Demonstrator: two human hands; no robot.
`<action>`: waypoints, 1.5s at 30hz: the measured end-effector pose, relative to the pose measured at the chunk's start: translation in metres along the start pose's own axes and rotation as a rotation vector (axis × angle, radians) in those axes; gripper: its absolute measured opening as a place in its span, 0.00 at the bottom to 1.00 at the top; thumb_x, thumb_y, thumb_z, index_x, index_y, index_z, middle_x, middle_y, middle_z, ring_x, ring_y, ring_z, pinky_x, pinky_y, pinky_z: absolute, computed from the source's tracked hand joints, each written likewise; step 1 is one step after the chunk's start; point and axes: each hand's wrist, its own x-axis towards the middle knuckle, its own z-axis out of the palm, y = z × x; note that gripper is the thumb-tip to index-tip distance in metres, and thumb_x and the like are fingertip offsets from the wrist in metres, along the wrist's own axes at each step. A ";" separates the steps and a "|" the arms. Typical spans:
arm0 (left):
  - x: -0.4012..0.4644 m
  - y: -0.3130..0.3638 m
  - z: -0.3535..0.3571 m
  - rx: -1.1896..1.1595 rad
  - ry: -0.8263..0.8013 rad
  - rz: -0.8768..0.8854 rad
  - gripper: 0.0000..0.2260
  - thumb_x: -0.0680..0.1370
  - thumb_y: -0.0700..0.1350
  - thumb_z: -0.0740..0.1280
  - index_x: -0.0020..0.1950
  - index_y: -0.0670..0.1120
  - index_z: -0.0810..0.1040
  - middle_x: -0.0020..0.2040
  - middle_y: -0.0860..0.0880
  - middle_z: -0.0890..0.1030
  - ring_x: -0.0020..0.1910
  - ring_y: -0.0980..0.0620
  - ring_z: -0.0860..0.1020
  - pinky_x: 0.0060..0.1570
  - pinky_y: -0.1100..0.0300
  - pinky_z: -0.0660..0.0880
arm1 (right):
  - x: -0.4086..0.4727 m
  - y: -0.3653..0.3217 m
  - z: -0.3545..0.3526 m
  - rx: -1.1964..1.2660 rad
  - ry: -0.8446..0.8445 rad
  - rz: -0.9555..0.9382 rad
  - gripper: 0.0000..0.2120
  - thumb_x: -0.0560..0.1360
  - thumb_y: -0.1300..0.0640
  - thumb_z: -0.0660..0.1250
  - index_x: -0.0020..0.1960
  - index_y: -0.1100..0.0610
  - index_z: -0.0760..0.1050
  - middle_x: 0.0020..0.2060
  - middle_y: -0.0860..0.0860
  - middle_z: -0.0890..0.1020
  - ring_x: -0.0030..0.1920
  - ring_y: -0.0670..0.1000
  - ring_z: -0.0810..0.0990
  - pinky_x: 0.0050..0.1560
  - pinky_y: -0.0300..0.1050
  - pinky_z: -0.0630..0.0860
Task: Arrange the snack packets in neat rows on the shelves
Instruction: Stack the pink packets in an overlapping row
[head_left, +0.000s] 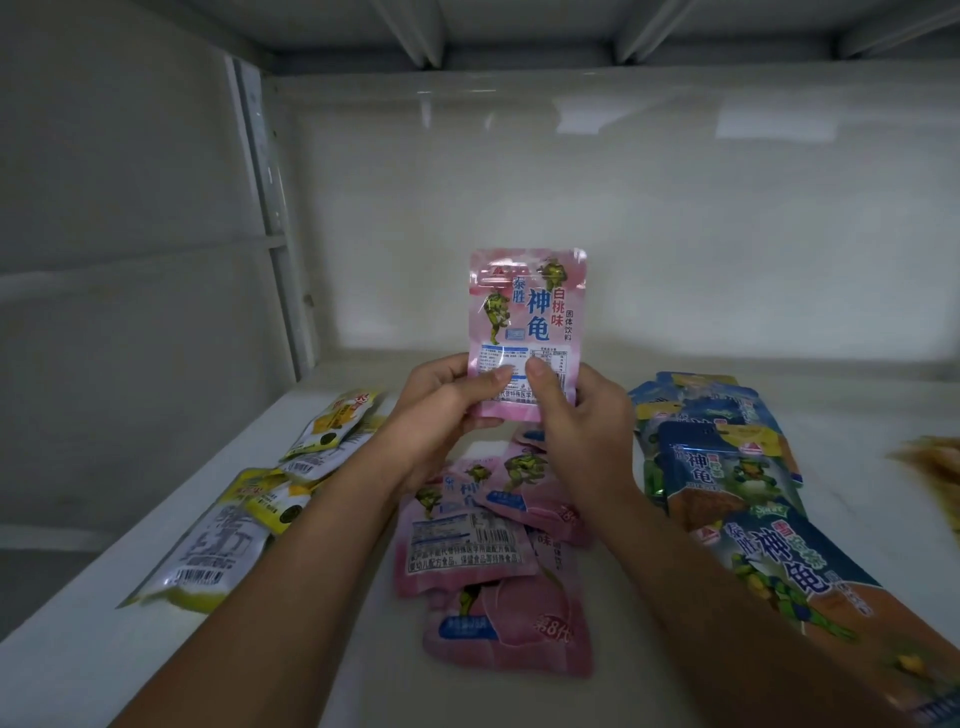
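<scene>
Both hands hold one pink peach-flavour packet (524, 332) upright above the white shelf (83, 654), printed face toward the camera: the left hand (441, 410) grips its lower left corner with the thumb across the front, and the right hand (576, 415) pinches the lower right edge the same way. Directly below lie more pink packets (483, 540), overlapping at odd angles, with yellow-and-white packets (249, 509) loose to the left and blue packets (727, 467) in a rough overlapping line to the right. Something yellowish (930, 467) sits at the far right edge, too blurred to name. To place this one well, it should probably go down square to the shelf's back wall (623, 234), label up and reading the same way as its neighbours, starting a straight pink column between the yellow and blue groups. The crooked pink ones beneath would want straightening first, or the row will inherit their slant.
</scene>
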 end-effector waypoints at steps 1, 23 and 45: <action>0.000 0.001 0.001 -0.023 -0.020 -0.010 0.12 0.80 0.39 0.71 0.62 0.37 0.83 0.58 0.42 0.87 0.58 0.45 0.85 0.55 0.55 0.83 | -0.001 0.000 0.000 0.008 -0.007 -0.010 0.11 0.82 0.52 0.70 0.54 0.59 0.85 0.41 0.48 0.87 0.42 0.43 0.84 0.41 0.36 0.78; -0.007 0.006 0.000 0.079 0.016 0.094 0.07 0.80 0.43 0.73 0.56 0.42 0.86 0.50 0.46 0.89 0.47 0.50 0.87 0.45 0.58 0.82 | -0.003 -0.004 0.001 0.001 -0.035 -0.023 0.27 0.81 0.49 0.70 0.34 0.66 0.65 0.28 0.54 0.64 0.30 0.46 0.62 0.32 0.41 0.60; -0.013 0.013 0.011 -0.081 -0.019 -0.045 0.16 0.81 0.37 0.70 0.34 0.49 0.85 0.36 0.60 0.86 0.39 0.67 0.84 0.50 0.64 0.77 | -0.005 0.002 0.008 -0.082 -0.095 -0.127 0.23 0.82 0.44 0.62 0.39 0.62 0.69 0.33 0.59 0.72 0.34 0.57 0.71 0.36 0.53 0.69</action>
